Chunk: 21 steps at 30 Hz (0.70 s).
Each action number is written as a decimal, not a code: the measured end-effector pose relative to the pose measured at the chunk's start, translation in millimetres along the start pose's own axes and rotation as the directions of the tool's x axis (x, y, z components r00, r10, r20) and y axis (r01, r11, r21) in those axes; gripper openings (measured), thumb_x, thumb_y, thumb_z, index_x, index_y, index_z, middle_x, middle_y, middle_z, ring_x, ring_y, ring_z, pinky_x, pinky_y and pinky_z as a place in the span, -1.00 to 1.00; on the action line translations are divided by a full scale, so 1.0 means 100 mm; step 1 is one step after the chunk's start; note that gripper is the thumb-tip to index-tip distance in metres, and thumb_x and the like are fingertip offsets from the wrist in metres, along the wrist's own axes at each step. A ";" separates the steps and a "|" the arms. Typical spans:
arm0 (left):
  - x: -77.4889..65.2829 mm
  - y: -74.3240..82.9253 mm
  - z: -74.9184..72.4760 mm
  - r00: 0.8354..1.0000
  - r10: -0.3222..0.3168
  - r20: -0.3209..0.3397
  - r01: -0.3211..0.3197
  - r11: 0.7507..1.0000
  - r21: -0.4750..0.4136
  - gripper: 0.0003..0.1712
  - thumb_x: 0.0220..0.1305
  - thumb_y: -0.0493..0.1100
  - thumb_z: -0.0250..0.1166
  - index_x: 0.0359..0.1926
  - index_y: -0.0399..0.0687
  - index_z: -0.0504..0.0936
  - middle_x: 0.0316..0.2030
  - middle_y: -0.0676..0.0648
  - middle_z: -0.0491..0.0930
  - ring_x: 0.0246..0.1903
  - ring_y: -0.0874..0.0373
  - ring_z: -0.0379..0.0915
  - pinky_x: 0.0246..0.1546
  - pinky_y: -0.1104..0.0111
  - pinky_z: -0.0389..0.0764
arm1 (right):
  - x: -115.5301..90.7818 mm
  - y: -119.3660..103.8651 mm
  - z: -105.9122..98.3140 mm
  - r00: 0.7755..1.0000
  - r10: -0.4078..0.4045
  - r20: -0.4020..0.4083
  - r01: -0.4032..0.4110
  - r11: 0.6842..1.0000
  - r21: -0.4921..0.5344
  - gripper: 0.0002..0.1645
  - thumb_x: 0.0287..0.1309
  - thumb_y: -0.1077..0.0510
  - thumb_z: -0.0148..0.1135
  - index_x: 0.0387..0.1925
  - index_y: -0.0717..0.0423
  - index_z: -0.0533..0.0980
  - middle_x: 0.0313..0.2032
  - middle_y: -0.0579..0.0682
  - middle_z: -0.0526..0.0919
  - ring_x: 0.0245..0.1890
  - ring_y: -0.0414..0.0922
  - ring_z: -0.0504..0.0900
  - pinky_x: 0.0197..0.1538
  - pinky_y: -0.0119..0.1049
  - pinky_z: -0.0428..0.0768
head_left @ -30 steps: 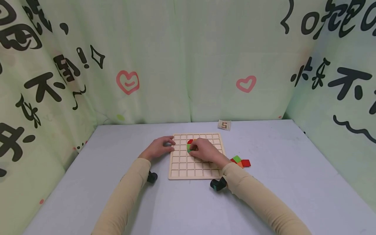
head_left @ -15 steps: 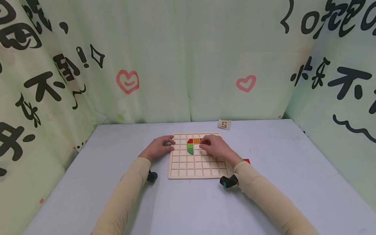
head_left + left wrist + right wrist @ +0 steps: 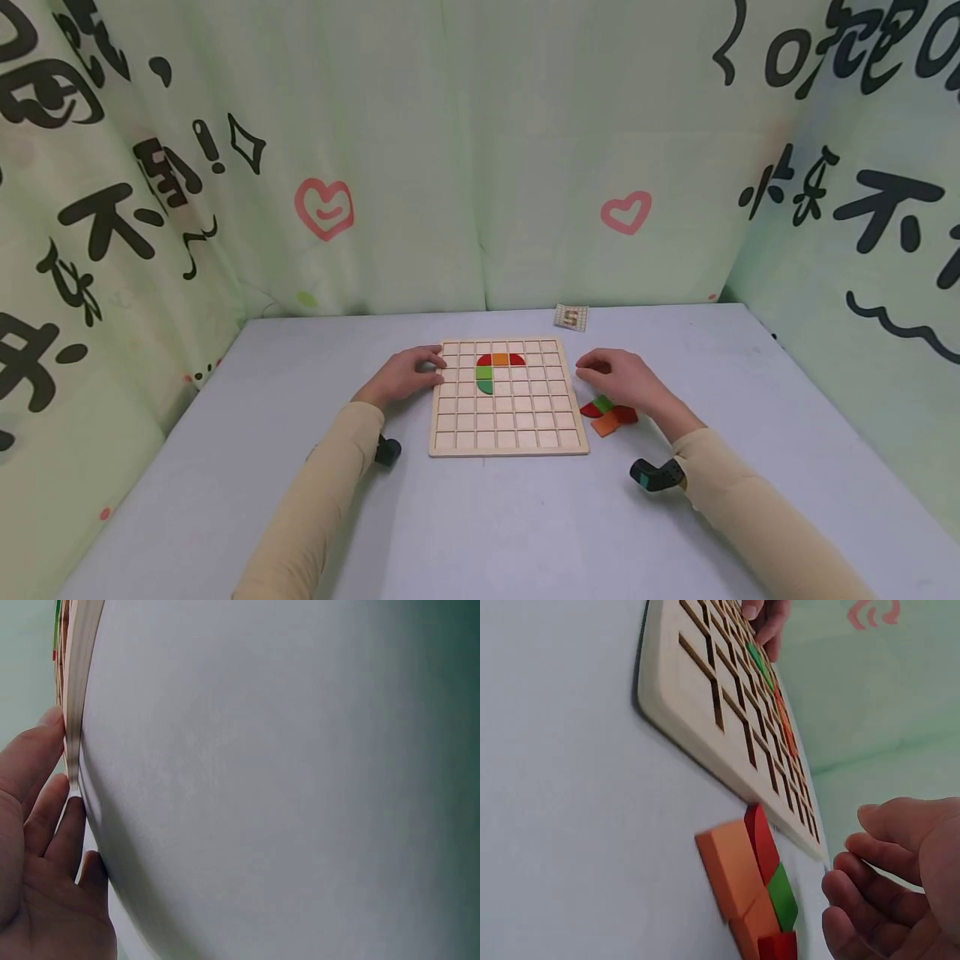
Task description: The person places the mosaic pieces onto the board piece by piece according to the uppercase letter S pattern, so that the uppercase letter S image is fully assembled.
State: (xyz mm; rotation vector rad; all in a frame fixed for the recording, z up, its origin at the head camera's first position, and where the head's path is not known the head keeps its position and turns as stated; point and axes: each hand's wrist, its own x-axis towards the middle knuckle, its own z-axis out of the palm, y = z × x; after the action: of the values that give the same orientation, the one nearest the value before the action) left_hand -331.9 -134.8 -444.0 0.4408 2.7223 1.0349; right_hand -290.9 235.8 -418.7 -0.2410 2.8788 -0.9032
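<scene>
A wooden grid board [image 3: 465,406] lies flat on the table. Coloured pieces sit in its cells: an orange square [image 3: 500,359] between two rounded red pieces [image 3: 517,360], a light green square [image 3: 484,372] and a dark green rounded piece [image 3: 485,387]. At the board's left edge rests my left hand [image 3: 407,375], fingertips touching the rim in the left wrist view. My right hand [image 3: 622,379] hovers off the right edge, fingers loosely bent, nothing between them. Just below it lie loose orange [image 3: 731,866], red [image 3: 762,844] and green [image 3: 783,896] pieces.
A small patterned card [image 3: 572,317] lies near the table's back edge. Pale curtains [image 3: 420,167] with black writing and pink hearts surround the table on the back and sides. Black devices [image 3: 656,475] sit at both wrists.
My right hand has moved right from over the board to beside the loose pieces. The second red piece now shows uncovered beside the orange square. My left hand has stayed at the edge.
</scene>
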 end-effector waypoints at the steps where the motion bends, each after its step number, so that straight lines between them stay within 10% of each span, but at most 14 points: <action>1: 0.00 0.00 0.00 1.000 -0.001 0.001 0.001 1.000 -0.001 -0.68 0.33 -0.14 0.34 0.07 -0.11 0.66 0.46 -0.11 0.33 0.53 -0.11 0.06 0.55 0.04 0.11 | -0.03 0.05 -0.02 1.000 0.003 0.002 -0.003 1.000 -0.004 -0.59 0.40 0.01 0.15 0.10 0.20 0.58 0.05 0.18 0.66 0.05 0.10 0.57 0.18 0.04 0.61; 21: 0.00 0.00 0.02 1.000 -0.010 -0.007 0.010 1.000 -0.013 -0.70 0.33 -0.12 0.35 0.05 -0.08 0.67 0.45 -0.10 0.34 0.53 -0.11 0.06 0.54 0.03 0.11 | -0.56 0.35 -0.25 0.977 -0.140 0.162 0.141 0.990 0.004 -0.73 0.29 0.02 0.30 -0.07 0.07 0.68 -0.17 -0.09 0.72 -0.14 -0.12 0.57 -0.08 -0.26 0.63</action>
State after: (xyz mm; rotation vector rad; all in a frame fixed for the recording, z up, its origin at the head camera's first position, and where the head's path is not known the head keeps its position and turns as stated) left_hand -332.0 -134.0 -445.5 0.4215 2.7195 1.0528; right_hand -244.3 287.9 -415.2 -0.5006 2.7430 -0.8510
